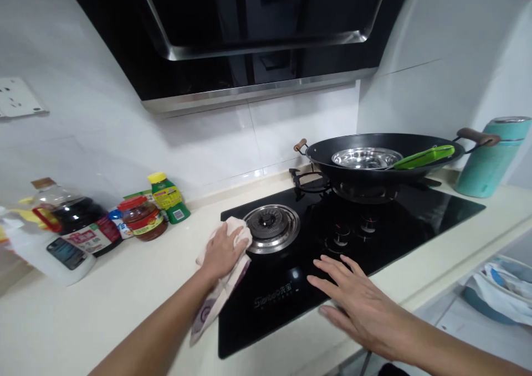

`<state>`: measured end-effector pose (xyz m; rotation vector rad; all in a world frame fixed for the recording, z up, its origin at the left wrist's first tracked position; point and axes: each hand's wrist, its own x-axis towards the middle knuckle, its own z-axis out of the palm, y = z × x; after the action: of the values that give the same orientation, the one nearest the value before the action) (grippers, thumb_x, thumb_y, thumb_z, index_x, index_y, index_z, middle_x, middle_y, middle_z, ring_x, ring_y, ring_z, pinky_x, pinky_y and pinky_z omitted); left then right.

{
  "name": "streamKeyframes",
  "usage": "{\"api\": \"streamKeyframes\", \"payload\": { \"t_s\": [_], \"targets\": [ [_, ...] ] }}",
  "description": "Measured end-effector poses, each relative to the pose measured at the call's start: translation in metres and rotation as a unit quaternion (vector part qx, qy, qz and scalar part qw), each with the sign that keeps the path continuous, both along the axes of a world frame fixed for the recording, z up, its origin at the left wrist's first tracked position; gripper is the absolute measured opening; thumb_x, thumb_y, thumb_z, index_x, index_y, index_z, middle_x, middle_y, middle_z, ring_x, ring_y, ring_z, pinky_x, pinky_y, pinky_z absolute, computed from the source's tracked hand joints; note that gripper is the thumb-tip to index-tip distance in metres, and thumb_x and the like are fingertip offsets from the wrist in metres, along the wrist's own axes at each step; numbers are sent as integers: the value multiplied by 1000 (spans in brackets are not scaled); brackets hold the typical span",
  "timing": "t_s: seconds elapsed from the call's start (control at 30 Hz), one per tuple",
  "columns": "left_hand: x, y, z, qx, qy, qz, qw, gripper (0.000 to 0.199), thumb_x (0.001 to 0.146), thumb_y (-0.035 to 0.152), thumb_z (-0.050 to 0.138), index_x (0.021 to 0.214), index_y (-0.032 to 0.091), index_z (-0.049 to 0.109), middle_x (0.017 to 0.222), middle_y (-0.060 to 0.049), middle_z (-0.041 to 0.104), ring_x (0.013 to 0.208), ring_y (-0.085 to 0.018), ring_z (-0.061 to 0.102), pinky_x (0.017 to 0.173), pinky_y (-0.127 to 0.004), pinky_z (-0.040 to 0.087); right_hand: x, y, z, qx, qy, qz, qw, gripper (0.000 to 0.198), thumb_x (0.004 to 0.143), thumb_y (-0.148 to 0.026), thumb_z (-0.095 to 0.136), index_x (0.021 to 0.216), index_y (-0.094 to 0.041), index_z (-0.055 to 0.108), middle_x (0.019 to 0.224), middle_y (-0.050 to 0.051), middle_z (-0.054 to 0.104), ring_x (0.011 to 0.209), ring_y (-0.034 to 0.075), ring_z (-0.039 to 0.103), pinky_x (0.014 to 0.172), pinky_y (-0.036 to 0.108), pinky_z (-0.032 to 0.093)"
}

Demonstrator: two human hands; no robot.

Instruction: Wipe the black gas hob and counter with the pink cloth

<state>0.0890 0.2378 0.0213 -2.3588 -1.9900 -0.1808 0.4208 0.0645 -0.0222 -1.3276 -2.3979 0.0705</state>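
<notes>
My left hand (224, 250) presses a pale cloth (214, 304) with purple marks onto the left edge of the black glass gas stove (257, 323). Its fingers curl over the bunched cloth, close beside the round metal burner (272, 226). The cloth's tail trails toward the counter's front. My right hand (353, 298) is empty, fingers spread, over the front edge of the stove near the two control knobs (342, 235). Whether it touches the glass I cannot tell.
A black wok (332, 146) holding a steel bowl (366, 157) and a green-handled utensil (428, 157) sits on the right burner. A teal flask (490, 160) stands beyond it. Bottles and a red-lidded jar (143, 218) line the left wall. The black range hood (257, 77) hangs above.
</notes>
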Motion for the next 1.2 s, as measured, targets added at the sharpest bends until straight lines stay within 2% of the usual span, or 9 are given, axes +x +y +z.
{"api": "streamKeyframes", "payload": {
  "t_s": [0.23, 0.33, 0.43, 0.57, 0.73, 0.87, 0.97, 1.07, 1.2],
  "targets": [
    [14, 89, 8, 1, 19, 67, 998, 65, 102, 59, 23, 156, 27, 40, 164, -17, 34, 150, -41, 29, 116, -60, 27, 0, 5, 1, -48, 29, -4, 998, 49, 105, -55, 40, 150, -38, 45, 161, 5, 42, 153, 29, 29, 122, 68, 23],
    [27, 107, 11, 9, 19, 91, 996, 64, 102, 56, 20, 156, 25, 40, 161, -19, 38, 147, -44, 34, 111, -65, 30, 1, 6, 6, -62, 41, 1, 997, 47, 105, -53, 40, 149, -38, 47, 159, 5, 44, 152, 29, 31, 122, 68, 21],
    [32, 106, 12, 11, 22, 80, 997, 58, 103, 53, 22, 154, 32, 41, 162, -13, 40, 147, -41, 35, 111, -64, 31, 1, 5, 10, -64, 52, 6, 997, 45, 105, -51, 41, 149, -39, 47, 159, 4, 45, 152, 28, 31, 123, 66, 20],
    [25, 75, 10, 10, 38, 57, 998, 57, 104, 51, 24, 154, 32, 41, 165, -8, 36, 150, -35, 33, 116, -59, 31, 0, 3, 14, -58, 56, 6, 997, 44, 105, -47, 44, 148, -36, 49, 157, 5, 47, 152, 28, 31, 124, 65, 20],
    [19, -9, 0, 24, 61, 31, 997, 60, 104, 48, 28, 155, 20, 41, 166, -14, 34, 152, -36, 30, 119, -57, 30, 0, 0, 10, -17, 64, -9, 998, 49, 105, -44, 43, 151, -27, 45, 159, 10, 43, 151, 27, 33, 125, 60, 23],
    [27, -91, -9, 28, 56, -96, 993, 57, 104, 50, 30, 154, 26, 45, 167, -9, 33, 154, -33, 27, 121, -56, 29, 0, -2, 3, 64, 85, -44, 993, 53, 104, -45, 47, 153, -24, 42, 162, 13, 38, 153, 29, 29, 123, 59, 28],
    [46, -135, -8, 10, 31, -182, 983, 56, 103, 53, 31, 156, 36, 40, 168, -2, 29, 156, -30, 24, 122, -56, 29, -1, -4, 2, 120, 85, -51, 988, 56, 101, -42, 54, 152, -23, 42, 161, 14, 39, 153, 31, 27, 123, 62, 27],
    [78, -151, 1, -33, 20, -226, 973, 57, 103, 56, 32, 156, 37, 40, 168, -2, 28, 157, -30, 21, 124, -58, 26, 1, -4, 2, 161, 100, -55, 980, 58, 100, -41, 55, 153, -21, 40, 161, 16, 37, 154, 32, 24, 122, 62, 29],
    [134, -129, 12, -67, -8, -290, 955, 58, 104, 55, 31, 158, 34, 37, 170, -4, 25, 157, -30, 17, 126, -58, 20, 5, -4, -1, 203, 155, -69, 964, 58, 100, -39, 54, 152, -19, 39, 158, 17, 38, 153, 33, 25, 121, 63, 30]
  ]
}}
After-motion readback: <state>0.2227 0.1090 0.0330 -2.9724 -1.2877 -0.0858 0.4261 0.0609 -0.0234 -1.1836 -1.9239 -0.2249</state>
